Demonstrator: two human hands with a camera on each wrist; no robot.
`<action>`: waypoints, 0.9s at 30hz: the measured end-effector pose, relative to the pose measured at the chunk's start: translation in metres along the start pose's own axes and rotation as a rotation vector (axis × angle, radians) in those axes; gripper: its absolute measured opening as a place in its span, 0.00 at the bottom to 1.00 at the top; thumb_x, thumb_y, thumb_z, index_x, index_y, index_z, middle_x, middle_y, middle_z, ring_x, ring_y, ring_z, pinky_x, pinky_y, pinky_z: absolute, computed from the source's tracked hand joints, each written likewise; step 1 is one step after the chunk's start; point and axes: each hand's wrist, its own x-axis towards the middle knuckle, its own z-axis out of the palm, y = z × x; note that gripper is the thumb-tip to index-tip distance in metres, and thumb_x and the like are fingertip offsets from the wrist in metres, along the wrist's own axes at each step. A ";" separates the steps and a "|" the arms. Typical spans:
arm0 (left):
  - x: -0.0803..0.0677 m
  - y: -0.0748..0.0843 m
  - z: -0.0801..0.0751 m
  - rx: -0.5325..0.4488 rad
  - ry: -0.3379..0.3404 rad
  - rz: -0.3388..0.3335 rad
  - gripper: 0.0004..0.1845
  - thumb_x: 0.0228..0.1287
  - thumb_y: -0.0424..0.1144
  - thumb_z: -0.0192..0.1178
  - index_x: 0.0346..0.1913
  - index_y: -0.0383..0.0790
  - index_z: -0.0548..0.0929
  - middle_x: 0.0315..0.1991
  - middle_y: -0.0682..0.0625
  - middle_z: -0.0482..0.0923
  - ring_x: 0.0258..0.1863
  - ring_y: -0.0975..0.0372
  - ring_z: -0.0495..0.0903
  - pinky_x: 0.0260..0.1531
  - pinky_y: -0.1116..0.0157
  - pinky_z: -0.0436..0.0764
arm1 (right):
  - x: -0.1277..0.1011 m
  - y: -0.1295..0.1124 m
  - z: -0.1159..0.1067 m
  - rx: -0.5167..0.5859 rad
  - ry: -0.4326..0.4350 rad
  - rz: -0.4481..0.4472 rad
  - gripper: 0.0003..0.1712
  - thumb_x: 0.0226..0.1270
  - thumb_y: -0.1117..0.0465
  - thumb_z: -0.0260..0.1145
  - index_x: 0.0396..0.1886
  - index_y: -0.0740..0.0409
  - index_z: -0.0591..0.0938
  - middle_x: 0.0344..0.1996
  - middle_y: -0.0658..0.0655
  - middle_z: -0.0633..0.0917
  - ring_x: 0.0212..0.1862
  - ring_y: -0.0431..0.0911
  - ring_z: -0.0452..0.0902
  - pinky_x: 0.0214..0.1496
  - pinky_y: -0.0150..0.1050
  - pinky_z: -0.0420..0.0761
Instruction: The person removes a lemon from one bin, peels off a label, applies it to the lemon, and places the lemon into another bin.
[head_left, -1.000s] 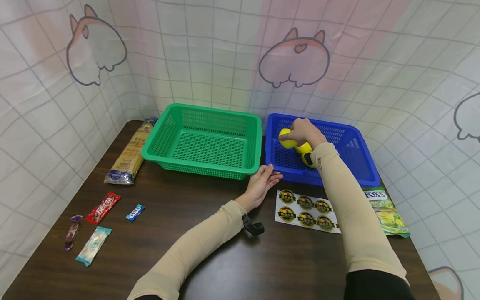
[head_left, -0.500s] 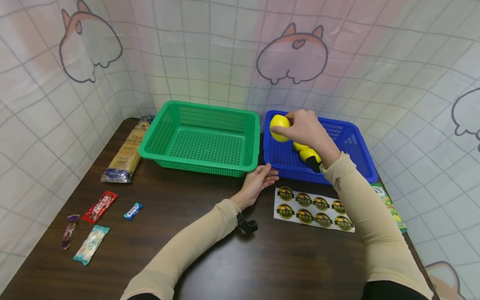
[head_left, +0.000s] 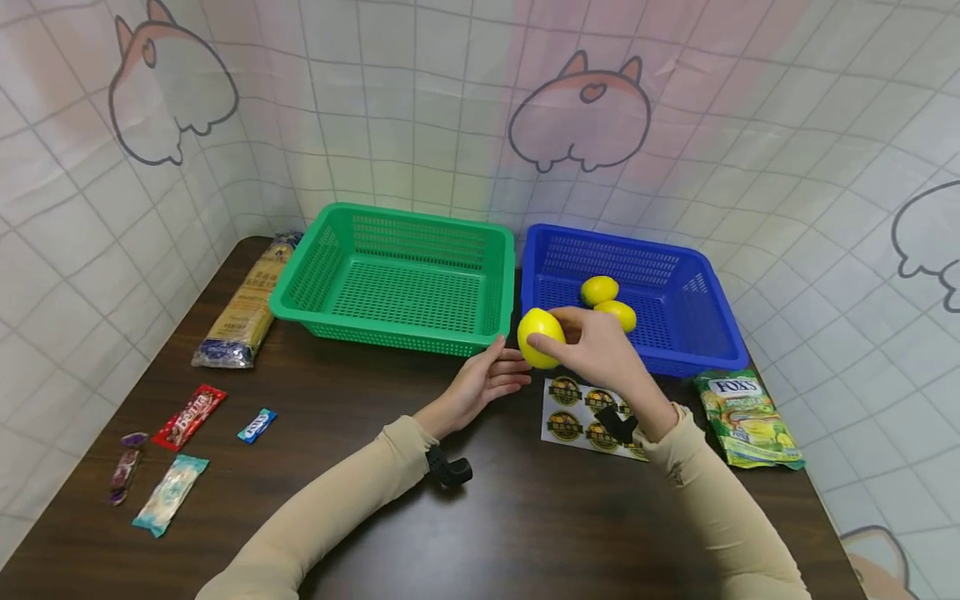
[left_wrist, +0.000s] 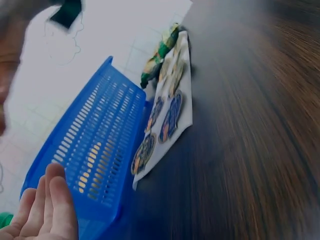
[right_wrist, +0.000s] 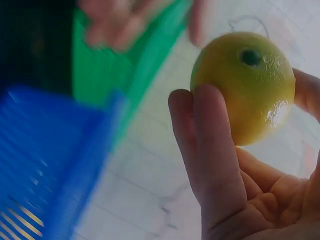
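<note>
The glossy lemon (head_left: 537, 325) is pinched in the right hand (head_left: 602, 350); the left hand (head_left: 477, 388) is held nearby, fingers rather straight; by too light a pinch, the lemon could be dropped.

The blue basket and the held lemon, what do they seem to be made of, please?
Blue basket: likely moulded plastic, smooth-finished, given its regular slots and even color.
Lemon: glossy, with a bright highlight; natural peel or plastic, I cannot tell.

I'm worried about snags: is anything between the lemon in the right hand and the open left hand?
Nothing visible: the lemon, held in the right hand, is close to the left hand with no object between. The blue basket sits beyond them.
</note>
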 end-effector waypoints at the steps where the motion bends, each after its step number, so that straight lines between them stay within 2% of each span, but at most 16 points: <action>1: -0.002 0.001 -0.002 0.013 -0.007 0.001 0.37 0.76 0.63 0.41 0.68 0.33 0.70 0.66 0.32 0.74 0.48 0.64 0.85 0.70 0.49 0.73 | -0.004 0.003 0.007 0.020 -0.006 0.012 0.32 0.64 0.41 0.68 0.59 0.59 0.81 0.47 0.60 0.89 0.46 0.52 0.89 0.45 0.45 0.89; 6: -0.007 0.001 -0.009 0.061 -0.042 -0.028 0.37 0.75 0.64 0.43 0.71 0.38 0.67 0.66 0.35 0.74 0.49 0.64 0.84 0.63 0.57 0.81 | -0.017 0.018 0.045 0.072 -0.015 0.066 0.34 0.64 0.39 0.67 0.59 0.59 0.80 0.47 0.60 0.89 0.46 0.51 0.89 0.42 0.41 0.89; 10: -0.009 -0.005 -0.013 0.093 -0.061 -0.078 0.32 0.77 0.59 0.45 0.72 0.40 0.67 0.62 0.41 0.75 0.48 0.65 0.83 0.56 0.64 0.84 | -0.020 0.026 0.067 0.092 -0.006 0.104 0.36 0.63 0.38 0.68 0.59 0.60 0.80 0.48 0.61 0.88 0.45 0.50 0.88 0.42 0.40 0.89; 15: -0.010 -0.014 -0.017 0.105 -0.072 -0.112 0.29 0.76 0.54 0.50 0.70 0.37 0.68 0.55 0.45 0.78 0.45 0.64 0.84 0.53 0.63 0.86 | -0.022 0.032 0.084 0.126 -0.013 0.132 0.35 0.63 0.38 0.69 0.59 0.58 0.80 0.50 0.60 0.87 0.43 0.49 0.88 0.38 0.37 0.88; 21: -0.009 -0.024 -0.022 0.103 -0.080 -0.141 0.30 0.76 0.53 0.51 0.69 0.34 0.69 0.53 0.45 0.80 0.42 0.64 0.86 0.52 0.61 0.87 | -0.022 0.046 0.083 0.169 -0.079 0.159 0.33 0.66 0.39 0.66 0.60 0.58 0.79 0.49 0.61 0.88 0.40 0.49 0.88 0.32 0.33 0.86; 24: -0.007 -0.028 -0.023 0.087 -0.060 -0.152 0.30 0.76 0.52 0.51 0.68 0.33 0.70 0.52 0.45 0.81 0.41 0.63 0.86 0.51 0.60 0.87 | -0.017 0.060 0.070 0.107 -0.072 0.136 0.28 0.71 0.39 0.60 0.57 0.55 0.82 0.46 0.59 0.89 0.42 0.49 0.87 0.38 0.38 0.87; 27: -0.007 -0.029 -0.024 0.085 -0.039 -0.158 0.30 0.75 0.53 0.52 0.69 0.33 0.70 0.55 0.41 0.81 0.42 0.61 0.87 0.53 0.58 0.86 | -0.010 0.078 0.057 0.001 -0.068 0.138 0.23 0.75 0.44 0.58 0.56 0.54 0.84 0.47 0.58 0.89 0.47 0.52 0.86 0.48 0.47 0.86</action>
